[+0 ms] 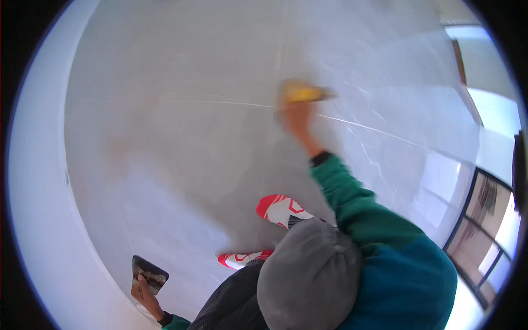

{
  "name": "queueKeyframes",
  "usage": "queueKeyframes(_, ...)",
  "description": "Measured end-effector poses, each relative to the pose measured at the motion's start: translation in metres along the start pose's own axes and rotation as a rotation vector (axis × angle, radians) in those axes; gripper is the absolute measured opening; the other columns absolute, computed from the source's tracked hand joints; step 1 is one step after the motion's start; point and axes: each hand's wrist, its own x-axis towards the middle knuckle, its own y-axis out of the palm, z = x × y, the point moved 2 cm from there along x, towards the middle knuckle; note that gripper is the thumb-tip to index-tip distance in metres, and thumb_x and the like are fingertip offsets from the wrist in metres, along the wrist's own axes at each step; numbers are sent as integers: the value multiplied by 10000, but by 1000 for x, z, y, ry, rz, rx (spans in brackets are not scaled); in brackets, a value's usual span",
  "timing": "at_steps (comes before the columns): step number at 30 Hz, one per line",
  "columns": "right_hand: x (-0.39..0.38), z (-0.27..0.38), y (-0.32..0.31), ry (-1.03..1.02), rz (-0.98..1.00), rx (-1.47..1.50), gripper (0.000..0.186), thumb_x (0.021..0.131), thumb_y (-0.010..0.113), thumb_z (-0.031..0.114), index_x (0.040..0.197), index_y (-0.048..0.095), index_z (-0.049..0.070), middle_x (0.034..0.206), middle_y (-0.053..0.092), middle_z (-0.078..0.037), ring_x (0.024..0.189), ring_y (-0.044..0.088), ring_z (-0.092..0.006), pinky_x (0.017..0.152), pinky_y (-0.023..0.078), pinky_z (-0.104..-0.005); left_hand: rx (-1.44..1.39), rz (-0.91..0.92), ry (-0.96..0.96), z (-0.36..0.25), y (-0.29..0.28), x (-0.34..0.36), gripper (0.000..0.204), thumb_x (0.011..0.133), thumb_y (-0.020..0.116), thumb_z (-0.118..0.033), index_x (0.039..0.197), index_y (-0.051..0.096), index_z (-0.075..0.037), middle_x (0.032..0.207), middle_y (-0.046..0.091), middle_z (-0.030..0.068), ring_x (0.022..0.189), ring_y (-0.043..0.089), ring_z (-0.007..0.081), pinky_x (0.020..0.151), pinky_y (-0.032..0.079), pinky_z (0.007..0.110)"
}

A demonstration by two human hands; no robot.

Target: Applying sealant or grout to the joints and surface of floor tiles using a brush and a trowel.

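Ahead of the grey cloth cap (pixel 308 275), the right hand (pixel 297 120) is wrapped around a yellow hand tool (pixel 303 94) with a darker end — blurred, so I cannot tell whether it touches the grey, white-veined floor (pixel 220 143). Well to the cap's left, the left hand (pixel 145 293) grips a dark, flat, four-cornered plate (pixel 141 264) bearing a pale smear (pixel 149 277) — the hands well apart. White-and-red patterned footwear (pixel 276 209) shows just beside the cap

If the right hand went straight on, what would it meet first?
The right hand, holding a blurred yellow object, seems free to travel over visible grey floor; height above it is unclear.
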Motion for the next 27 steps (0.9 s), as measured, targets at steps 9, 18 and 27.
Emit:
queueKeyframes(9,34,9,-91,3,15,743,357,793,519,205,1098,453,33,860,549,-105,740,525,-225,646,419,-333,105,-43,130,-10,-1,-7,462,842,472,-349,991,525,85,858,564,151,737,522,207,646,440,294)
queueKeyframes(18,-155,-447,-242,922,-82,-411,354,759,526,349,918,578,37,839,601,-159,778,575,-296,637,449,-388,192,-62,29,-30,2,-15,487,847,439,-385,1006,534,66,875,571,184,769,538,226,693,440,299)
queueKeyframes(27,-63,123,-3,135,71,482,444,766,491,247,1123,370,11,1072,442,-171,987,432,-321,808,350,-433,80,-123,307,-69,6,-17,256,821,479,-189,696,525,30,561,469,89,526,420,146,489,343,302)
